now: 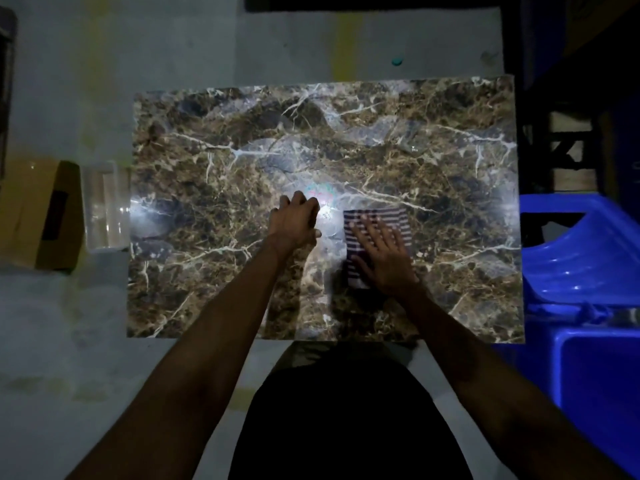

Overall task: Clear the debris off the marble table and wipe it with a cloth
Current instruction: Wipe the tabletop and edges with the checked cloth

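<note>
Both hands on marble table [450, 161]; right hand [384, 258] flat on striped cloth [375, 220].

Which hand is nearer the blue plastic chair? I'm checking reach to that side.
Right. The right hand lies flat on the striped cloth, closer to the blue plastic chair; the left hand rests farther away, mid-table.

Cloth [375, 221] lies mid-table [450, 161] under the right hand [386, 259] — left hand [294, 221] just beside it — chair [585, 258] at right
</note>
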Action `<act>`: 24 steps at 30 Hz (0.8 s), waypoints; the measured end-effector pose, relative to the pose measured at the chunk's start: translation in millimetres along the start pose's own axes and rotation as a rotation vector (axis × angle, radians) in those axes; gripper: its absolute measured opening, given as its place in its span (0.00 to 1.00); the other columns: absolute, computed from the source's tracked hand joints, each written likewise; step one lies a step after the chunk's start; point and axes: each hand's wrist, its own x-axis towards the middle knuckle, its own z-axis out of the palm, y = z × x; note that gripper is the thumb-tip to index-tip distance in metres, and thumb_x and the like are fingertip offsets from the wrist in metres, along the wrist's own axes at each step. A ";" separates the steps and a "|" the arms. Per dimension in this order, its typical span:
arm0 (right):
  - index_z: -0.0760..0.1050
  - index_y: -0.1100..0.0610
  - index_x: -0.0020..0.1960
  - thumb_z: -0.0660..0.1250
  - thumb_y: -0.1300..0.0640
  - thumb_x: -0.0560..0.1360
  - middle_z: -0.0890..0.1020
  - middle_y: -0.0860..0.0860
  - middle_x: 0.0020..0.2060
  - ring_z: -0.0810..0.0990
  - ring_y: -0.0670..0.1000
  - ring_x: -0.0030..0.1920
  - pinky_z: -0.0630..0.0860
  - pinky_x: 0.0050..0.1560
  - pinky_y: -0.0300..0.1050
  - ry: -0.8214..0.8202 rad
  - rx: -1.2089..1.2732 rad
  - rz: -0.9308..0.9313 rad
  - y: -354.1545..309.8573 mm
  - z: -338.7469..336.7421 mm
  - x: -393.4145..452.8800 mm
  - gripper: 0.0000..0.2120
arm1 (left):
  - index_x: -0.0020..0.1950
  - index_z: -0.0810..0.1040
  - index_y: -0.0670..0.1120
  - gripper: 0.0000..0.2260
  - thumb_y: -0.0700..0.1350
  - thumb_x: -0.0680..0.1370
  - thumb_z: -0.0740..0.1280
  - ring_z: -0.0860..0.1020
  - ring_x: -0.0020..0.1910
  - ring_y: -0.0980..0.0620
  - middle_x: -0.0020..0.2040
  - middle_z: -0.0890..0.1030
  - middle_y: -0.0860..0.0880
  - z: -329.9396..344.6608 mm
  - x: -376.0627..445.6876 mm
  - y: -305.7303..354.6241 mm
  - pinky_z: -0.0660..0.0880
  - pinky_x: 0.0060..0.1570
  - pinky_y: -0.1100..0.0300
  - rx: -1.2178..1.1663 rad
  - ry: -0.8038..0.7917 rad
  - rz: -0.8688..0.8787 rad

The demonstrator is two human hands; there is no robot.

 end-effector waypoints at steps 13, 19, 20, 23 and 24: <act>0.57 0.49 0.84 0.53 0.42 0.86 0.56 0.54 0.83 0.51 0.59 0.83 0.52 0.80 0.64 0.099 -0.037 0.141 -30.6 11.9 144.4 0.28 | 0.83 0.36 0.55 0.65 0.52 0.66 0.84 0.38 0.77 0.22 0.80 0.29 0.37 -40.4 99.0 -8.6 0.48 0.72 0.24 -0.113 -0.068 -0.157; 0.55 0.45 0.84 0.54 0.43 0.85 0.56 0.51 0.83 0.52 0.59 0.83 0.51 0.81 0.62 -0.012 -0.055 -0.002 -1.5 -7.8 114.3 0.28 | 0.83 0.34 0.52 0.68 0.56 0.63 0.85 0.39 0.75 0.19 0.79 0.31 0.32 -45.9 109.0 -3.8 0.51 0.70 0.22 -0.090 -0.163 -0.146; 0.55 0.45 0.84 0.53 0.43 0.86 0.56 0.51 0.84 0.51 0.58 0.83 0.51 0.80 0.62 -0.011 -0.054 0.065 1.1 -9.6 124.0 0.28 | 0.83 0.34 0.52 0.67 0.56 0.64 0.84 0.39 0.75 0.19 0.79 0.31 0.31 -45.6 110.2 -3.5 0.52 0.69 0.22 -0.091 -0.166 -0.149; 0.54 0.47 0.84 0.51 0.43 0.86 0.54 0.52 0.84 0.49 0.57 0.84 0.51 0.80 0.64 0.065 -0.044 0.235 -1.4 -11.8 172.8 0.28 | 0.83 0.34 0.51 0.65 0.56 0.67 0.83 0.40 0.75 0.18 0.79 0.32 0.30 -41.9 112.6 -4.7 0.54 0.69 0.22 -0.083 -0.156 -0.153; 0.54 0.47 0.84 0.51 0.43 0.86 0.53 0.52 0.84 0.49 0.57 0.84 0.50 0.81 0.63 0.082 -0.052 0.233 -4.1 -12.3 193.2 0.28 | 0.83 0.33 0.51 0.64 0.56 0.67 0.82 0.40 0.75 0.18 0.79 0.32 0.30 -40.6 112.8 -5.2 0.54 0.68 0.22 -0.067 -0.150 -0.151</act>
